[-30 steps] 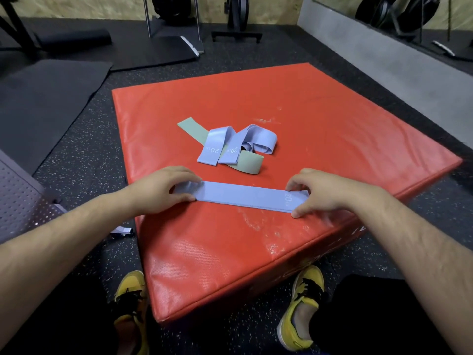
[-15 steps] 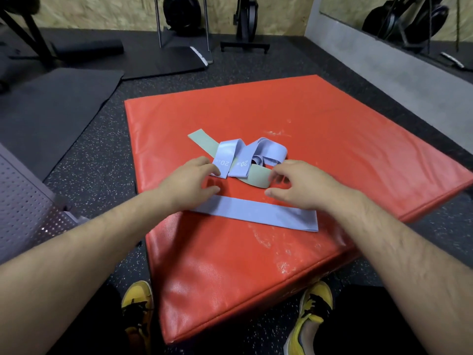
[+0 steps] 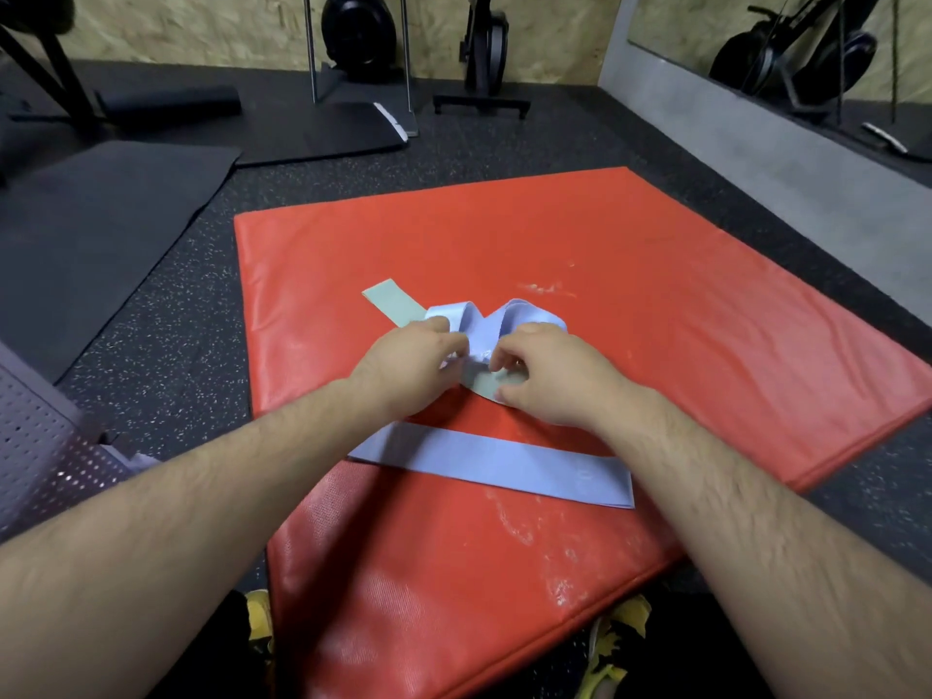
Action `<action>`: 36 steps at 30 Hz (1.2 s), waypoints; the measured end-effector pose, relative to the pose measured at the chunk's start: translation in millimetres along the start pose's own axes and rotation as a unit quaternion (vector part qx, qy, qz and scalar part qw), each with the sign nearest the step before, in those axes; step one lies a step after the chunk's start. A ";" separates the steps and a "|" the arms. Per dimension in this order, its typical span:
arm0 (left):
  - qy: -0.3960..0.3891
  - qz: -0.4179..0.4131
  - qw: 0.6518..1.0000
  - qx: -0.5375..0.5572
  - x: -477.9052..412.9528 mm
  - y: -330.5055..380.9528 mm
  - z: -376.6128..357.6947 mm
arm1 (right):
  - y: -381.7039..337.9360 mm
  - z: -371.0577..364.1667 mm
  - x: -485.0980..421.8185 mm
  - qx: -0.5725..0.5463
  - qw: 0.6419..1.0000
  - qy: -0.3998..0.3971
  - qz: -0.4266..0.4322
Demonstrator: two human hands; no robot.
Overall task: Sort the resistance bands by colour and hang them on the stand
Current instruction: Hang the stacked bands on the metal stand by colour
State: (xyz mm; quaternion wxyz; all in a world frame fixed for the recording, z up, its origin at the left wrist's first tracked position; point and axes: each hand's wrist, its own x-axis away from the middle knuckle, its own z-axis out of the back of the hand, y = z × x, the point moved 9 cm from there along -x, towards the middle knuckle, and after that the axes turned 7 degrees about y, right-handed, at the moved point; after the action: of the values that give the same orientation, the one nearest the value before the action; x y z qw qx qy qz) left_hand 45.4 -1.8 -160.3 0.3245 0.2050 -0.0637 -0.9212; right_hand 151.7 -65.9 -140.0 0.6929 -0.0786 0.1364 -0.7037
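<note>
Both hands [image 3: 408,368] [image 3: 555,378], fingers [image 3: 451,341] on tangled bands [image 3: 485,326]

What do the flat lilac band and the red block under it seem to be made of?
The flat lilac band looks like matte elastic fabric: it lies limp without shine. The red block seems covered in glossy vinyl or similar: light reflects, fine grain and wrinkles show.

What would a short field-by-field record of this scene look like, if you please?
surface: red pad
laid out: flat blue band near the pad's front edge
tangle: blue loops lying over a green band
left hand: fingers curled on the tangle
right hand: finger and thumb curled on the tangle's near end
hung: no band seen hung yet
</note>
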 end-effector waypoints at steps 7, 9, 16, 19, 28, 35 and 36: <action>0.094 -0.006 0.990 0.108 0.1 23.6 61.5 | -3.4 44.1 -4.7 -0.108 0.976 0.185 0.035; 0.109 0.010 0.984 0.138 6.3 25.9 73.0 | -9.2 58.4 -2.5 -0.142 0.966 0.209 0.047; 0.155 -0.003 0.967 0.204 18.6 33.3 94.8 | -24.2 39.6 -10.2 -0.381 0.919 0.086 0.046; 0.173 0.026 0.948 0.267 23.2 28.5 102.2 | -23.3 28.6 -10.6 -0.322 0.945 0.041 0.041; 0.220 0.197 0.841 0.453 43.8 -30.9 115.0 | 19.8 44.2 7.8 -0.104 0.995 0.004 -0.013; 0.161 0.323 0.803 0.473 76.7 -68.4 83.3 | 68.4 51.0 47.9 -0.126 0.989 -0.037 -0.065; 0.155 0.332 0.804 0.468 80.9 -70.7 79.2 | 72.1 47.1 53.1 -0.133 0.988 -0.048 -0.070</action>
State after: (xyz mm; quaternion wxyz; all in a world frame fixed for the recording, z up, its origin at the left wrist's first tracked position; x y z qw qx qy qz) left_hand -85.2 1.7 -133.4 0.4807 0.4384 -0.5004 -0.5712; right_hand 233.2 -123.0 -121.1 0.6312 -0.2129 0.1897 -0.7213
